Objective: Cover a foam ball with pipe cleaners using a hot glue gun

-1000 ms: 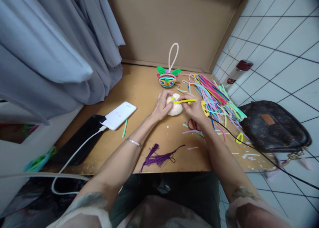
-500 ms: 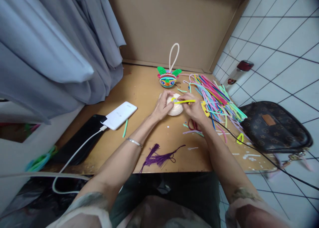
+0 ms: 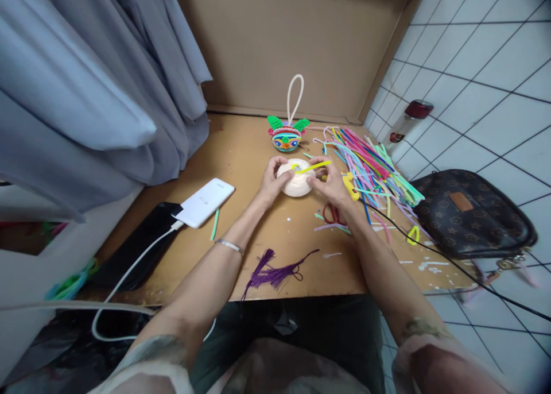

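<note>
My left hand [image 3: 272, 182] grips the left side of a cream-white round, dome-like piece [image 3: 297, 188], its thumb resting on top. From the other side my right hand [image 3: 332, 182] is closed on the right edge of the same piece. A yellow pipe cleaner [image 3: 313, 167] lies on top, curled at its left end over a small greyish spot, with its straight tail reaching over toward my right fingers. Right behind the round piece sits a colourful animal-head ornament [image 3: 287, 138] with green ears and a white loop.
A bundle of coloured pipe cleaners [image 3: 370, 161] and a yellow glue gun [image 3: 350, 187] with a black cord lie to the right. Red-handled scissors [image 3: 330, 212] are near my right wrist. Purple tassels [image 3: 271, 276], a white power bank [image 3: 205, 203] and a brown bag [image 3: 476, 213] are around.
My right hand has moved off the yellow pipe cleaner to the right edge of the round piece. The pipe cleaner's tail now slants upward to the right.
</note>
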A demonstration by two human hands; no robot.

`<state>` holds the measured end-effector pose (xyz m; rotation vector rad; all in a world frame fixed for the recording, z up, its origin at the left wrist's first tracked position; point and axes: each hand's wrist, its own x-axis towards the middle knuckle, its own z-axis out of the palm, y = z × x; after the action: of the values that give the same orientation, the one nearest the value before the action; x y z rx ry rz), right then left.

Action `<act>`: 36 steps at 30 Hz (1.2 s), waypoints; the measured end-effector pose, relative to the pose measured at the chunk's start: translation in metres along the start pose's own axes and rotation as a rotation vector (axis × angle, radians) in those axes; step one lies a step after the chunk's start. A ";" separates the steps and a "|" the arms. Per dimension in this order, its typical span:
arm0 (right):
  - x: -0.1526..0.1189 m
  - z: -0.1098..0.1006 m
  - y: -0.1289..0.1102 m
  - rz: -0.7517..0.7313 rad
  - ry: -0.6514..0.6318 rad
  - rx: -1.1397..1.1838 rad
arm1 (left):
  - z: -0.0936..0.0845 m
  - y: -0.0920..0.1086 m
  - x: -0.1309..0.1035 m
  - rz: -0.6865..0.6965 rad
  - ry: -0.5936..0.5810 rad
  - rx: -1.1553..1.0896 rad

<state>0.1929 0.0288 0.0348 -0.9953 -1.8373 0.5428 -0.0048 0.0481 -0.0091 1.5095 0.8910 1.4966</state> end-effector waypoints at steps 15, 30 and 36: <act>-0.004 0.007 0.006 0.140 -0.083 0.141 | -0.002 0.002 -0.003 0.177 0.031 0.049; -0.004 0.004 -0.005 0.177 -0.096 0.149 | -0.003 0.003 -0.006 0.217 -0.011 0.093; -0.003 0.005 -0.005 0.166 -0.095 0.126 | -0.002 0.004 -0.008 0.241 -0.008 0.140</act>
<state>0.1873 0.0232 0.0346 -1.0579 -1.7883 0.8083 -0.0075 0.0396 -0.0087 1.7748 0.8478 1.6251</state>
